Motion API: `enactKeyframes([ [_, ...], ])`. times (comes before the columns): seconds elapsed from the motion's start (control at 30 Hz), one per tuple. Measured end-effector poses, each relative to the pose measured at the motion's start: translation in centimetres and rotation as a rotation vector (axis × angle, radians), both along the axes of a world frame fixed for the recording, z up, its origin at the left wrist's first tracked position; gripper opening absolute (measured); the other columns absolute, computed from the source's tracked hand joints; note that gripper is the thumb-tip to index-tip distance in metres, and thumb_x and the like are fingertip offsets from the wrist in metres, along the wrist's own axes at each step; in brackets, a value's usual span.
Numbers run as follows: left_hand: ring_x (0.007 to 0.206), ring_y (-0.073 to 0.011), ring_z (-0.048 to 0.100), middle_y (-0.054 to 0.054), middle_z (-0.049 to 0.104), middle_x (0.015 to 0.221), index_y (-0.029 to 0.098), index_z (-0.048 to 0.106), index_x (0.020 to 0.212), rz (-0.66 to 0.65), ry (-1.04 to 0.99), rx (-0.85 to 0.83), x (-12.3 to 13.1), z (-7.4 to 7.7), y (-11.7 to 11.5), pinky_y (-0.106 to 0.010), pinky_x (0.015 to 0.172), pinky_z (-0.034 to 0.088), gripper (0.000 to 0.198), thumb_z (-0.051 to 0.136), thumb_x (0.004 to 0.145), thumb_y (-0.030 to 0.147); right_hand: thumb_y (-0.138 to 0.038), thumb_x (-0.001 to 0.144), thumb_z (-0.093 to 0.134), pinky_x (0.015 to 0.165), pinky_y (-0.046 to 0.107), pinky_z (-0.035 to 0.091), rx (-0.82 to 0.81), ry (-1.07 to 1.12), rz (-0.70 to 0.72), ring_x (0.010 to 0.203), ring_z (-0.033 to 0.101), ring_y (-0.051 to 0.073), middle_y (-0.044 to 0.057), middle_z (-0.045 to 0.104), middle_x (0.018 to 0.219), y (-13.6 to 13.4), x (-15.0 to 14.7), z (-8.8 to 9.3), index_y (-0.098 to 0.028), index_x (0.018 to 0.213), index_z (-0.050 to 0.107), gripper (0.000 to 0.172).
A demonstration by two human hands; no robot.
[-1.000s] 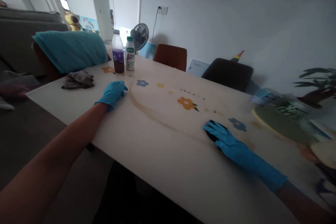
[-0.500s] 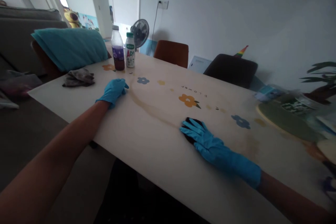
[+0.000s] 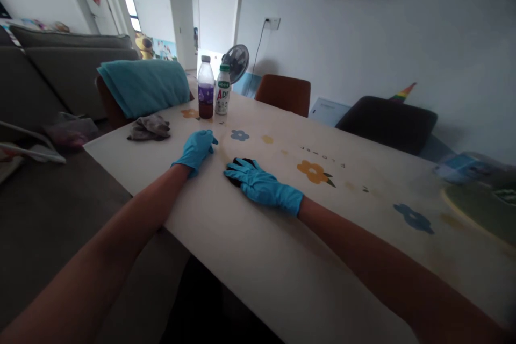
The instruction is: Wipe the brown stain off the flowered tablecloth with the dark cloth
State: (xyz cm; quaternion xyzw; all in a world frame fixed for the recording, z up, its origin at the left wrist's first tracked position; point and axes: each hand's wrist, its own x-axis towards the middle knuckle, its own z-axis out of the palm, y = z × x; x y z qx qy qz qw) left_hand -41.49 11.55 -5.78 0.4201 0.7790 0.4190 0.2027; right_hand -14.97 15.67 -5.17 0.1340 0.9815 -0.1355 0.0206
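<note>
My right hand (image 3: pixel 262 187), in a blue glove, lies flat with fingers spread over a dark, rounded cleaning pad (image 3: pixel 234 181), pressing it on the white tabletop (image 3: pixel 226 226). Most of the pad is hidden under the palm. A faint brownish smear (image 3: pixel 221 153) shows on the table just beyond the pad. My left hand (image 3: pixel 197 149), also gloved in blue, rests on the table to the left with its fingers curled in; nothing shows in it. Beyond that hand lies a crumpled grey-brown rag (image 3: pixel 150 128).
Behind the hands stand a bottle of dark drink (image 3: pixel 205 94) and a white green-capped bottle (image 3: pixel 222 94). A chair with a teal towel (image 3: pixel 147 86) is at the left end. A brown chair (image 3: pixel 283 94) and a black chair (image 3: pixel 387 121) line the far side. A green round mat (image 3: pixel 479 209) lies right.
My right hand has slid the pad leftward along the brown smear, close to my left hand, and less of the smear shows. My left hand stays at its place; the view has turned left.
</note>
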Motion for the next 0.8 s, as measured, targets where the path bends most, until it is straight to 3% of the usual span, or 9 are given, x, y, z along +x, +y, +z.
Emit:
enactKeyframes([
  [0.13, 0.073, -0.0203, 0.066, -0.01, 0.075, 0.079, 0.014, 0.087, 0.102, 0.035, -0.043, 0.005, -0.2, -0.2, 0.3, -0.03, 0.077, 0.053, 0.042, 0.049, 0.117, 0.027, -0.024, 0.11, 0.047, 0.149, 0.07, 0.013, 0.058, -0.047, -0.075, 0.181, 0.024, 0.042, 0.011, 0.037, 0.193, 2.4, -4.9, 0.3, -0.016, 0.184, 0.049, 0.075],
  [0.23, 0.074, -0.0211, 0.068, -0.012, 0.077, 0.081, 0.015, 0.087, 0.099, 0.051, -0.066, 0.001, -0.4, -0.2, 0.6, -0.032, 0.079, 0.053, 0.039, 0.054, 0.116, 0.026, -0.025, 0.11, 0.048, 0.148, 0.069, 0.018, 0.08, -0.024, -0.193, 0.181, 0.026, 0.04, 0.01, 0.037, 0.193, 4.5, -7.5, 0.4, -0.02, 0.184, 0.05, 0.075],
  [0.3, 0.073, -0.0207, 0.068, -0.013, 0.077, 0.081, 0.015, 0.087, 0.097, 0.057, -0.082, 0.0, -0.5, -0.2, 0.6, -0.033, 0.079, 0.054, 0.038, 0.055, 0.115, 0.026, -0.026, 0.11, 0.05, 0.147, 0.071, 0.023, 0.092, -0.012, -0.274, 0.181, 0.027, 0.04, 0.008, 0.038, 0.193, 6.0, -8.6, 0.4, -0.024, 0.183, 0.053, 0.073],
  [0.43, 0.069, -0.0193, 0.066, -0.01, 0.076, 0.078, 0.016, 0.085, 0.095, 0.061, -0.108, 0.006, -0.4, -0.2, 0.6, -0.032, 0.076, 0.053, 0.039, 0.053, 0.115, 0.026, -0.027, 0.113, 0.047, 0.144, 0.073, 0.027, 0.112, -0.002, -0.405, 0.179, 0.03, 0.04, 0.009, 0.037, 0.194, 9.1, -9.3, 0.3, -0.022, 0.182, 0.053, 0.07],
  [0.6, 0.063, -0.0182, 0.058, -0.008, 0.07, 0.073, 0.016, 0.082, 0.092, 0.071, -0.128, 0.005, -0.1, 0.0, 0.2, -0.031, 0.07, 0.05, 0.042, 0.05, 0.115, 0.029, -0.029, 0.117, 0.038, 0.141, 0.073, 0.031, 0.138, -0.034, -0.612, 0.175, 0.038, 0.039, 0.015, 0.044, 0.189, 13.0, -6.2, 0.1, -0.02, 0.181, 0.053, 0.066],
  [0.8, 0.065, -0.0182, 0.057, -0.006, 0.068, 0.071, 0.015, 0.082, 0.094, 0.064, -0.129, 0.017, 0.3, 0.2, -0.2, -0.029, 0.068, 0.047, 0.04, 0.05, 0.114, 0.027, -0.029, 0.112, 0.037, 0.132, 0.079, 0.042, 0.212, -0.077, -0.821, 0.166, 0.049, 0.047, 0.024, 0.051, 0.183, 16.9, 4.1, -0.3, -0.014, 0.173, 0.062, 0.067],
])
